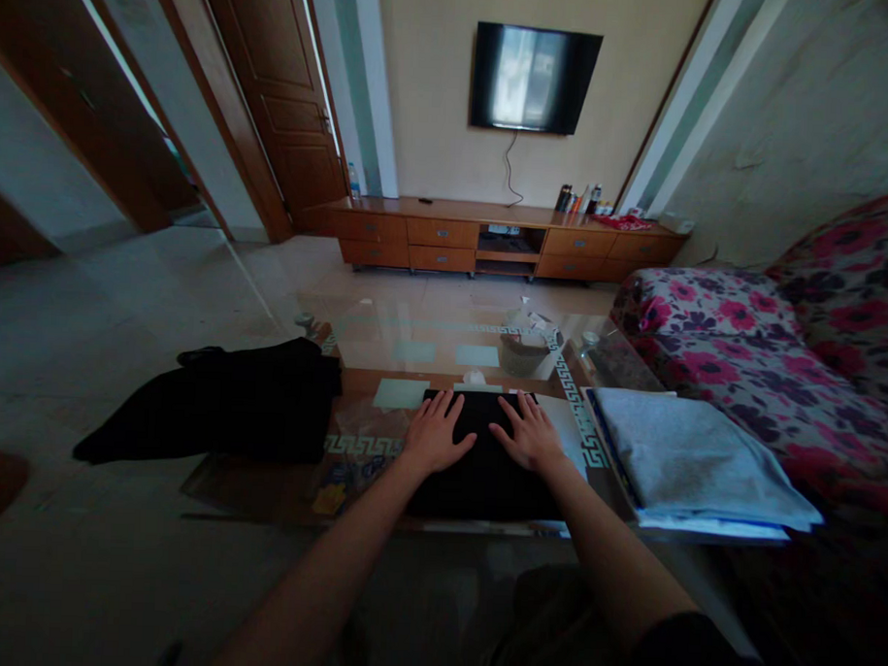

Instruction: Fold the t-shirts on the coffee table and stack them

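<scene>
One left hand and one right hand, laid palm-down, thumbs turned inward, fingers spread, nothing gripped, both rested on folded black cloth, placed on glass table.

Behind the bare hands, on the right arm, sits a black sleeve; dark legwear shows dimly below.

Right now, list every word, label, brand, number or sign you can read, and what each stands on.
No text can be read.
Bottles on the TV cabinet: any labels are too small.
Television: no legible brand.
Folded black cloth: no visible lettering.
</scene>
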The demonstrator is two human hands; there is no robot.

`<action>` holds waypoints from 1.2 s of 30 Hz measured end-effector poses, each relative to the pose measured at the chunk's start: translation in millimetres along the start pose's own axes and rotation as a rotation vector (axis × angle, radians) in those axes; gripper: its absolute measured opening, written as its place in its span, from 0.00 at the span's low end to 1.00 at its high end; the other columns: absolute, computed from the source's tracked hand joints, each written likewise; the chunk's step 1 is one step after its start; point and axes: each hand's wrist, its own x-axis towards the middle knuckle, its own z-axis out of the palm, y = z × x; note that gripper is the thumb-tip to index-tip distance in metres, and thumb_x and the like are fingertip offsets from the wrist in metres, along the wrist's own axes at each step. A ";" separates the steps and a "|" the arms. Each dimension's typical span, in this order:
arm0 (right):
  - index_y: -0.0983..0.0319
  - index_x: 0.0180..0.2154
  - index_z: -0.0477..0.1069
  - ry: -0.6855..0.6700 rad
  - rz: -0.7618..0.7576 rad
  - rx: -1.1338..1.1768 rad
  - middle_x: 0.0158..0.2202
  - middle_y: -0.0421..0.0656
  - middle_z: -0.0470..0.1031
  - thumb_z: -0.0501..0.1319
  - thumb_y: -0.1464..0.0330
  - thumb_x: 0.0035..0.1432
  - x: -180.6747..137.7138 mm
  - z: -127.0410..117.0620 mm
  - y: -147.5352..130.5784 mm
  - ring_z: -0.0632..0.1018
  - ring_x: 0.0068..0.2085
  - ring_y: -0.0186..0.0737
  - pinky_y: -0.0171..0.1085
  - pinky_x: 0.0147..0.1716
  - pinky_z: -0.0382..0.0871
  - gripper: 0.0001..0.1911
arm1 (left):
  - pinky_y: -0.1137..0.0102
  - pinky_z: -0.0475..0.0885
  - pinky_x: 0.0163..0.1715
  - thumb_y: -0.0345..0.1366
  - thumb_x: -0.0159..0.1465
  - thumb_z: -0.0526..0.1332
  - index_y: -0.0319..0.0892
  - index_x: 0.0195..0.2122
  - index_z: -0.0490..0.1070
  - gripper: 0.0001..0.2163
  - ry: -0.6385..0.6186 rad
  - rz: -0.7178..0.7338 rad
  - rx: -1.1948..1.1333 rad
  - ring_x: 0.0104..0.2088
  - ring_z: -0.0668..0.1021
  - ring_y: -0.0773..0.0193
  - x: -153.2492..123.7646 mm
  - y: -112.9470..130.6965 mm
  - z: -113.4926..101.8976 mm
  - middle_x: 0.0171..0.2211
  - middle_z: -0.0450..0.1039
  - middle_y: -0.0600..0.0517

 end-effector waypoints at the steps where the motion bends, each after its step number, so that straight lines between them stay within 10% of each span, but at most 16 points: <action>1: 0.52 0.73 0.52 0.011 0.012 0.008 0.76 0.48 0.35 0.46 0.40 0.66 0.7 1.7 2.1 0.43 0.75 0.54 0.50 0.70 0.40 0.41 | 0.53 0.51 0.70 0.59 0.66 0.54 0.44 0.72 0.54 0.37 0.000 0.000 0.002 0.72 0.56 0.48 0.2 -2.2 1.5 0.73 0.51 0.44; 16: 0.64 0.72 0.52 0.032 0.115 0.090 0.76 0.51 0.39 0.43 0.46 0.70 8.0 3.9 15.9 0.42 0.75 0.50 0.49 0.71 0.40 0.40 | 0.52 0.47 0.71 0.50 0.73 0.50 0.46 0.74 0.49 0.31 0.060 0.156 -0.003 0.73 0.52 0.52 -46.3 27.5 -22.4 0.74 0.49 0.46; 26: 0.45 0.71 0.53 0.081 -0.145 -0.029 0.75 0.39 0.45 0.45 0.46 0.70 -51.2 4.5 -37.0 0.46 0.74 0.56 0.60 0.69 0.36 0.33 | 0.51 0.49 0.70 0.55 0.71 0.50 0.50 0.73 0.53 0.31 -0.020 0.183 -0.068 0.73 0.51 0.51 -63.7 22.7 -14.8 0.75 0.45 0.48; 36: 0.58 0.70 0.55 0.244 0.114 0.024 0.75 0.50 0.44 0.44 0.53 0.72 -60.4 6.7 -17.2 0.45 0.74 0.53 0.59 0.68 0.42 0.32 | 0.52 0.49 0.70 0.52 0.73 0.48 0.54 0.72 0.52 0.28 -0.041 0.330 -0.066 0.73 0.53 0.53 -96.5 26.4 -34.4 0.74 0.49 0.51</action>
